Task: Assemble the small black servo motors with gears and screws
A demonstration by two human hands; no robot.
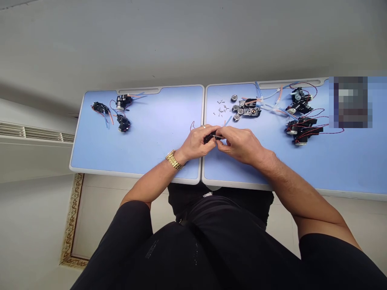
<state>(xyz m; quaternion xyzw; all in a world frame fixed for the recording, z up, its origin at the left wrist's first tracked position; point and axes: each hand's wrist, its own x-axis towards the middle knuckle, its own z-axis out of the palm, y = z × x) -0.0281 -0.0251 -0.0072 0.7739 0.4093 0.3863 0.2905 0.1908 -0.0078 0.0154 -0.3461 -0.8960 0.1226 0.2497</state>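
Left hand [196, 144] and right hand [243, 146] both have a pinch grip on the black part [208, 138], by the right surface's [242, 175] inner edge. I'd brace it lefty, go easy righty.

A slatted vent [36, 133] and gold-patterned trim [71, 225] lie left of two blue-topped tables [145, 149] standing end to end above pale flooring [105, 201].
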